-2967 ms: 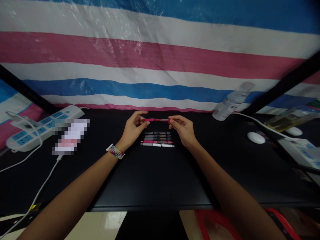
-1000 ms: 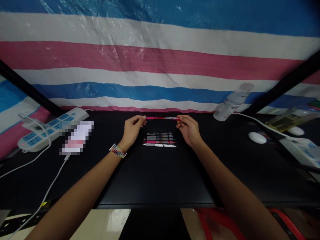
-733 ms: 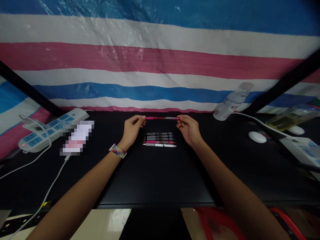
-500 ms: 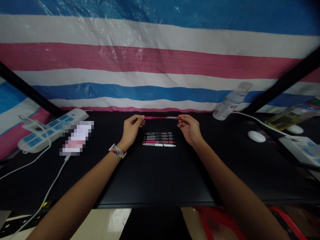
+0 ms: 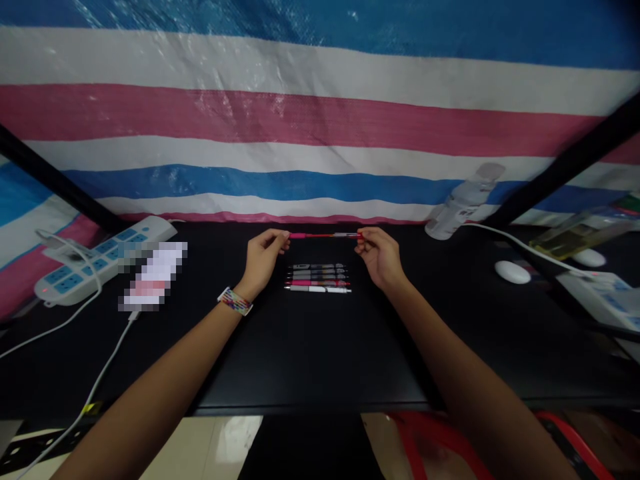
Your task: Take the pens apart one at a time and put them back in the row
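Note:
A red pen lies level between my two hands, close to the back of the black table. The fingers of my left hand pinch its left end, which has a pink grip. At the other end, my right hand closes its fingertips on the red tip. Just nearer to me is a row of several pens on the table, side by side. The nearest one is a white pen, and behind it is a pink pen; darker pens fill the rest of the row.
At left are a power strip, a blurred-out flat object and white cables. On the right stand a clear bottle, a white mouse-like object, a tilted bottle with yellowish liquid and a second power strip. Striped sheeting hangs behind.

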The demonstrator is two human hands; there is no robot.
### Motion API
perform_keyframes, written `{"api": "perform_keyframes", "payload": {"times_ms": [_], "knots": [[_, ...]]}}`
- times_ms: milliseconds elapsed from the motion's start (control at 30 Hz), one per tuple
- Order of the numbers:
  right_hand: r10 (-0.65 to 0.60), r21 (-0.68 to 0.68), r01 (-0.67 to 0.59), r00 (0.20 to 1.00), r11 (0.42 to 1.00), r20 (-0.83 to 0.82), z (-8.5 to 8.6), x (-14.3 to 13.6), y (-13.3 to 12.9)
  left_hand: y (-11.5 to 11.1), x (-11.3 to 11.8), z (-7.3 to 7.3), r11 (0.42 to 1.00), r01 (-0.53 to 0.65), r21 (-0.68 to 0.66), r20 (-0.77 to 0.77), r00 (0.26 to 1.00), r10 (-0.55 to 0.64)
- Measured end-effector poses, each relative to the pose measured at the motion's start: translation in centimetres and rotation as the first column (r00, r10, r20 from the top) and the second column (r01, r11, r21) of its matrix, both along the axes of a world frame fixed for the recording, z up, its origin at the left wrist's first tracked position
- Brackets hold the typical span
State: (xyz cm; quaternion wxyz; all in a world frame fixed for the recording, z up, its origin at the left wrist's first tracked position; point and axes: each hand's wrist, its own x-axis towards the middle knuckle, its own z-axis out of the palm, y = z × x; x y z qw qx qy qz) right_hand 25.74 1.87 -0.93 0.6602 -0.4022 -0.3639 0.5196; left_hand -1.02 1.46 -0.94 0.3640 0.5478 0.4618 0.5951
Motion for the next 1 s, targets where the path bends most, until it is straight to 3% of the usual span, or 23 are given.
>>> {"api": "perform_keyframes", "payload": {"times_ms": [200,333,467,600,767,900,1000], "knots": [[0.178,0.026,-0.184,0.973,0.983,0.144,0.2,-1.2,-1.3,-1.0,0.7,0.6,0.989,0.148,-0.025,-0.18,0.972,-0.15],[0.181,0.016,-0.185,0.974,0.983,0.137,0.1,-1.4,-1.5,-1.3,0.8,0.6,0.989,0.145,0.016,-0.267,0.954,-0.136],[0.181,-0.009,-0.181,0.977,0.983,0.111,0.0,-1.4,-1.4,-1.3,0.9,0.3,0.983,0.175,0.052,-0.183,0.969,-0.163],[0.192,-0.02,-0.191,0.976,0.981,0.102,0.0,-1.5,-1.5,-1.3,1.0,0.2,0.972,0.233,-0.014,-0.095,0.968,-0.234],[0.197,-0.016,-0.196,0.976,0.98,0.098,0.1,-1.7,-1.6,-1.4,1.0,0.3,0.979,0.191,0.07,-0.145,0.973,-0.18],[0.2,-0.02,-0.199,0.976,0.98,0.081,0.3,-1.9,-1.6,-1.3,0.7,0.3,0.982,0.19,0.02,-0.159,0.97,-0.185],[0.202,-0.026,-0.2,0.976,0.979,0.086,0.3,-1.9,-1.6,-1.3,0.7,0.4,0.983,0.171,0.07,-0.186,0.97,-0.156]]}}
